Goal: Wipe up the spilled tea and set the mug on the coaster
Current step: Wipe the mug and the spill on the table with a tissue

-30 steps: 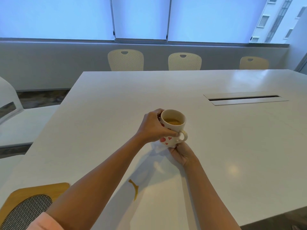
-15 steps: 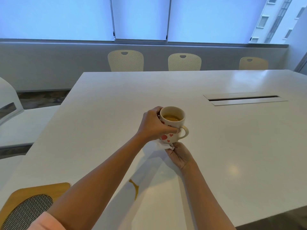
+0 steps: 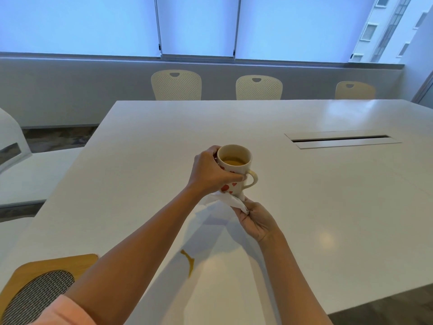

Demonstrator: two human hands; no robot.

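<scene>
A cream mug (image 3: 236,174) with red hearts, partly full of tea, is held above the white table (image 3: 328,195) by my left hand (image 3: 208,174), which wraps its left side. Just below the mug, a white tissue (image 3: 228,200) is pinched in my right hand (image 3: 256,219). A curved streak of spilled tea (image 3: 189,261) lies on the table nearer to me, between my forearms. The wooden coaster (image 3: 35,285) with a woven grey centre sits at the near left corner, partly hidden by my left arm.
A long cable slot (image 3: 339,140) is set into the table at the right. Three cream chairs (image 3: 176,85) stand along the far edge under the windows. A white chair (image 3: 11,141) sits off the table's left side.
My left hand has lifted the mug higher off the table. My right hand has pulled the tissue out from under it, toward me and to the right.
</scene>
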